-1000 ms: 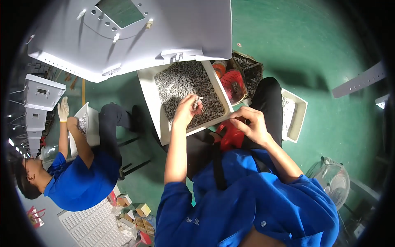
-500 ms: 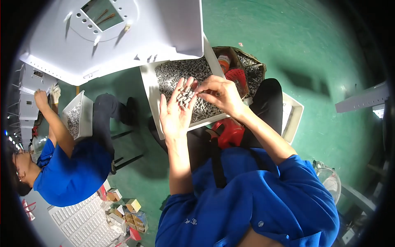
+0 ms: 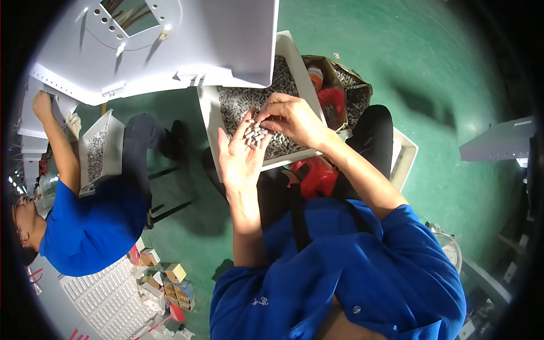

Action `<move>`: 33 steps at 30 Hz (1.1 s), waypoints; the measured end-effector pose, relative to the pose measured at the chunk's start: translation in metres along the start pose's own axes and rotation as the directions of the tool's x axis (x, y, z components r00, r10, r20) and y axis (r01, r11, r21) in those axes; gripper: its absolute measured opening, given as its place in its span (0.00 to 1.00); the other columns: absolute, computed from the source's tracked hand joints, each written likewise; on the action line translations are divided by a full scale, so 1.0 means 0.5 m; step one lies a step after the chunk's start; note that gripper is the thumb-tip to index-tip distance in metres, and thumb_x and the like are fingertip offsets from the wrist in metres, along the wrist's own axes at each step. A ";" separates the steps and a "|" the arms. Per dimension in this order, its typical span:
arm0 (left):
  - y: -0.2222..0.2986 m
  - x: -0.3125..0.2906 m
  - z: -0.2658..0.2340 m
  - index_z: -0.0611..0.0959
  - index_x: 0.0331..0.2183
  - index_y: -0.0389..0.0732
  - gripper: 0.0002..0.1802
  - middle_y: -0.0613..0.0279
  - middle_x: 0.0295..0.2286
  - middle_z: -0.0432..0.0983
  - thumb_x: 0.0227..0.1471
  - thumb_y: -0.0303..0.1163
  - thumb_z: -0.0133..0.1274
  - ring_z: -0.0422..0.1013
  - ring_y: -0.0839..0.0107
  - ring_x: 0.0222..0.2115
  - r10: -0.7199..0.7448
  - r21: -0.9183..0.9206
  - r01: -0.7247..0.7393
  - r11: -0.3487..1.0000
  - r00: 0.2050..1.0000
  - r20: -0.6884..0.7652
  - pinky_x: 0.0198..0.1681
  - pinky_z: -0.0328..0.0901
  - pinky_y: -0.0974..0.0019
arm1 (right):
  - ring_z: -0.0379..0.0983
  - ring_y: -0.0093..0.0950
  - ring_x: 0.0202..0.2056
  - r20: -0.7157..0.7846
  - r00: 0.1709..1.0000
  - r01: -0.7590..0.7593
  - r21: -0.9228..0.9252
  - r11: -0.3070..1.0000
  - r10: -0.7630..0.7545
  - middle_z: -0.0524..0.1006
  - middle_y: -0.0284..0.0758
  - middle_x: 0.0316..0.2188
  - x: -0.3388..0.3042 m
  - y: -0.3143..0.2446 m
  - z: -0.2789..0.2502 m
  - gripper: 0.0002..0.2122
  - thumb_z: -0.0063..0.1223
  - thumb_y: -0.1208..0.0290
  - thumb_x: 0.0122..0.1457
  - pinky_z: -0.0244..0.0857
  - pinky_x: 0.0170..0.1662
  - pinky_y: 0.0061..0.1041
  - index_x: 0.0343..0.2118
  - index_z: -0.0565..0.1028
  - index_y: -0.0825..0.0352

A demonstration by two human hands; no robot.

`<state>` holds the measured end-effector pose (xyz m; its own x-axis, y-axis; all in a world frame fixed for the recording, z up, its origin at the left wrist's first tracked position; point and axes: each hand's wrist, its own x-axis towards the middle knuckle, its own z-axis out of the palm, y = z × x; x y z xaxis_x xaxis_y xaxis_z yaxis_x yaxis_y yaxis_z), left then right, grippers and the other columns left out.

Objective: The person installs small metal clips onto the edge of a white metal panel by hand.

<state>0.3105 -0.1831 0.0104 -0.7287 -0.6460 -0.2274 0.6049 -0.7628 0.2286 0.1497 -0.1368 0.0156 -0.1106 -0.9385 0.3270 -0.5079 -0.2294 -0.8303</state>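
Observation:
My left hand (image 3: 240, 164) lies palm up over a white bin (image 3: 209, 110), its fingers slightly curled. It carries a small heap of short light-grey cylinders (image 3: 255, 135), like pegs or plugs. Above the heap, my right hand (image 3: 299, 121) pinches with thumb and index finger at the edge of these pieces. What sits between its fingertips is mostly hidden. Many more of the grey cylinders (image 3: 238, 99) fill the bin, which rests at my lap.
A large white panel (image 3: 226, 39) with holes overhangs the bin. Right of it is a divided box (image 3: 367, 93) holding grey pieces and a red item (image 3: 331, 102). A red object (image 3: 317, 177) lies between my legs. A co-worker (image 3: 93, 226) sits left beside another bin (image 3: 115, 144).
The view has shifted slightly, and the panel now covers more of the bin. My right hand has moved a little left over the palm. The co-worker's arm has risen toward the panels.

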 end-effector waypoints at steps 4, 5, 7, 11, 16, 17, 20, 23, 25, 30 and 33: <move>-0.007 -0.006 -0.008 0.53 0.54 0.23 0.41 0.42 0.53 0.54 0.57 0.54 0.33 0.51 0.56 0.56 -0.024 -0.006 0.024 1.000 0.999 -0.028 0.61 0.43 0.52 | 0.72 0.31 0.32 0.068 0.998 0.002 0.030 1.000 -0.004 0.72 0.36 0.28 -0.002 0.013 -0.003 0.06 0.57 0.78 0.46 0.68 0.35 0.26 0.30 0.76 0.68; -0.008 -0.007 -0.013 0.53 0.54 0.23 0.41 0.41 0.54 0.52 0.57 0.53 0.33 0.50 0.56 0.57 -0.017 -0.016 0.016 1.000 0.999 -0.050 0.61 0.42 0.51 | 0.72 0.30 0.32 0.073 0.997 -0.019 0.042 0.999 0.016 0.73 0.36 0.28 -0.005 0.016 0.000 0.06 0.57 0.79 0.47 0.68 0.35 0.26 0.30 0.76 0.69; -0.007 -0.011 -0.015 0.53 0.54 0.23 0.40 0.40 0.54 0.52 0.58 0.53 0.33 0.49 0.55 0.57 -0.007 -0.015 0.006 1.000 0.997 -0.072 0.61 0.42 0.51 | 0.72 0.26 0.30 0.078 0.996 -0.057 0.104 0.993 0.049 0.74 0.36 0.28 -0.013 0.019 0.002 0.04 0.55 0.80 0.50 0.68 0.34 0.23 0.29 0.74 0.71; -0.010 -0.013 -0.007 0.54 0.54 0.22 0.38 0.34 0.55 0.48 0.58 0.51 0.31 0.46 0.51 0.58 -0.016 -0.057 0.015 0.998 1.000 -0.012 0.62 0.41 0.50 | 0.72 0.21 0.28 0.117 0.937 -0.318 0.679 0.662 0.329 0.75 0.35 0.27 -0.045 0.049 -0.010 0.02 0.52 0.80 0.54 0.68 0.30 0.18 0.29 0.72 0.71; -0.013 -0.011 0.006 0.53 0.54 0.22 0.38 0.30 0.55 0.46 0.59 0.49 0.31 0.44 0.46 0.58 -0.027 -0.087 0.029 0.996 0.999 0.027 0.62 0.41 0.48 | 0.70 0.19 0.29 0.083 0.938 -0.271 0.782 0.561 0.337 0.74 0.33 0.29 -0.082 0.061 -0.036 0.06 0.51 0.80 0.54 0.67 0.33 0.19 0.36 0.73 0.71; -0.012 -0.012 0.009 0.54 0.54 0.23 0.36 0.30 0.54 0.47 0.59 0.48 0.31 0.44 0.46 0.58 -0.029 -0.100 0.033 0.994 0.999 0.035 0.61 0.42 0.48 | 0.70 0.18 0.29 0.129 0.940 -0.299 0.760 0.577 0.317 0.74 0.32 0.28 -0.087 0.049 -0.042 0.09 0.50 0.78 0.55 0.66 0.35 0.19 0.39 0.73 0.71; -0.011 -0.008 0.012 0.55 0.54 0.24 0.34 0.31 0.54 0.48 0.60 0.46 0.30 0.45 0.46 0.58 -0.033 -0.034 0.034 0.999 0.999 0.027 0.61 0.43 0.49 | 0.68 0.17 0.28 0.203 0.953 -0.303 0.696 0.651 0.226 0.73 0.29 0.29 -0.104 0.033 -0.055 0.11 0.47 0.74 0.58 0.64 0.37 0.17 0.43 0.74 0.70; -0.015 -0.004 0.012 0.57 0.54 0.26 0.27 0.34 0.53 0.54 0.59 0.35 0.34 0.52 0.48 0.56 0.016 0.189 -0.021 0.982 0.999 0.027 0.60 0.49 0.51 | 0.68 0.17 0.28 0.208 0.948 -0.316 0.728 0.608 0.242 0.73 0.30 0.30 -0.109 0.012 -0.059 0.09 0.47 0.74 0.58 0.64 0.36 0.17 0.40 0.74 0.70; -0.015 0.002 0.013 0.61 0.53 0.29 0.23 0.37 0.52 0.57 0.55 0.23 0.39 0.56 0.50 0.55 0.046 0.356 -0.051 0.933 0.999 0.022 0.58 0.54 0.53 | 0.67 0.17 0.29 0.197 0.947 -0.307 0.787 0.535 0.252 0.72 0.29 0.26 -0.104 -0.001 -0.060 0.08 0.47 0.77 0.58 0.63 0.35 0.17 0.40 0.73 0.71; -0.012 0.013 0.022 0.62 0.53 0.30 0.25 0.39 0.51 0.60 0.52 0.19 0.38 0.58 0.53 0.54 0.069 0.401 -0.061 0.914 0.998 -0.006 0.57 0.55 0.54 | 0.67 0.17 0.27 0.174 0.952 -0.291 0.772 0.565 0.253 0.71 0.29 0.26 -0.088 -0.028 -0.062 0.08 0.45 0.76 0.59 0.64 0.34 0.16 0.40 0.72 0.71; -0.001 0.019 0.014 0.66 0.50 0.29 0.22 0.42 0.49 0.63 0.54 0.27 0.39 0.61 0.56 0.52 0.036 0.283 -0.049 0.958 0.998 0.050 0.54 0.59 0.58 | 0.66 0.16 0.26 0.183 0.950 -0.294 0.792 0.535 0.251 0.72 0.29 0.27 -0.078 -0.049 -0.072 0.11 0.44 0.75 0.59 0.63 0.33 0.16 0.43 0.72 0.70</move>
<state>0.3010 -0.1889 0.0149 -0.7218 -0.6706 -0.1711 0.5239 -0.6909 0.4982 0.1358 -0.0850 0.0396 -0.0763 -0.9969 0.0197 0.4369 -0.0512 -0.8981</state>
